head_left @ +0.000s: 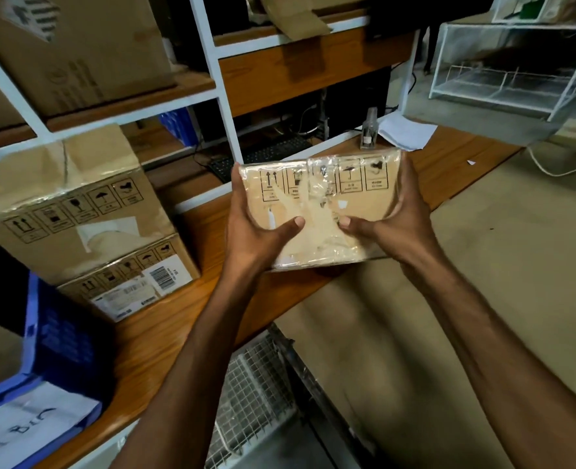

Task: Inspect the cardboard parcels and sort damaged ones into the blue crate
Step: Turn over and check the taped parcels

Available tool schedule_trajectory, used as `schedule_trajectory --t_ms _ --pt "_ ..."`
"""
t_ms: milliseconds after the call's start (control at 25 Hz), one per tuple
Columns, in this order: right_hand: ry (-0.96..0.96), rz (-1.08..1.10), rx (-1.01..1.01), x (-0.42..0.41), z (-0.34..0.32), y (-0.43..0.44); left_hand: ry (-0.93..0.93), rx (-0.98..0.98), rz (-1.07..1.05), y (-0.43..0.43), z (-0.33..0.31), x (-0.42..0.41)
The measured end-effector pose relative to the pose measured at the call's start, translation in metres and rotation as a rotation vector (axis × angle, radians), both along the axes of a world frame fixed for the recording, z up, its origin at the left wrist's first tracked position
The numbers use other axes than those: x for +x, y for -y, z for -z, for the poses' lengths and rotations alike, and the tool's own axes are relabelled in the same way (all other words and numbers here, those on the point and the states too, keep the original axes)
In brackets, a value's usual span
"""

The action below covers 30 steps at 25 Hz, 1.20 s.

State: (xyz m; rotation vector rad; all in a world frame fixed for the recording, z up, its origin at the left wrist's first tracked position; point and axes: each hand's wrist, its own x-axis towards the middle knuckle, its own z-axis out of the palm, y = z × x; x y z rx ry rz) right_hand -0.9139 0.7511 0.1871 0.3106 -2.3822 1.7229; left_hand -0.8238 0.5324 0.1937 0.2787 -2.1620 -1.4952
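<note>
A taped parcel is held above the table and gripped at both side edges. The left hand and right hand are each curled round an edge, with thumbs pressed on the printed face and fingers mostly hidden behind. It appears to be tilted toward the camera so that the wrinkled tape and marked face can be checked for damage. The blue crate is seen at lower left, well apart from the parcel and near a stack of two boxes, so a damaged parcel would presumably have to be carried leftward.
</note>
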Motion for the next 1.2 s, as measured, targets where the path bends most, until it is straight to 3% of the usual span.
schedule_trajectory --t_ms 120,320,440,600,800,880,1000,1080,1200 --pt "-0.022 -0.047 0.088 0.002 -0.006 -0.008 0.053 -0.018 0.075 -0.001 -0.001 0.005" --pt "-0.071 0.002 0.117 0.008 -0.025 -0.011 0.006 0.049 -0.062 -0.008 0.001 0.011" --pt "-0.068 -0.097 0.023 0.005 -0.039 -0.024 -0.082 0.162 -0.019 -0.004 0.001 0.016" --pt "-0.052 -0.046 -0.143 0.005 -0.039 -0.026 -0.145 0.230 -0.052 -0.010 -0.003 0.018" --pt "-0.040 0.208 -0.183 -0.006 -0.033 -0.027 -0.168 -0.116 -0.358 -0.013 -0.023 0.002" --pt "-0.052 0.250 -0.104 -0.009 -0.037 -0.024 -0.128 -0.223 -0.408 -0.010 -0.032 -0.003" --pt "-0.113 0.362 0.074 -0.022 -0.045 -0.016 -0.028 -0.408 -0.404 -0.004 -0.046 -0.015" --pt "-0.077 0.238 0.080 -0.026 -0.046 -0.011 0.078 -0.505 -0.362 0.006 -0.051 -0.022" --pt "-0.165 0.247 0.168 0.003 -0.025 -0.004 0.235 -0.474 -0.232 0.027 -0.045 -0.029"
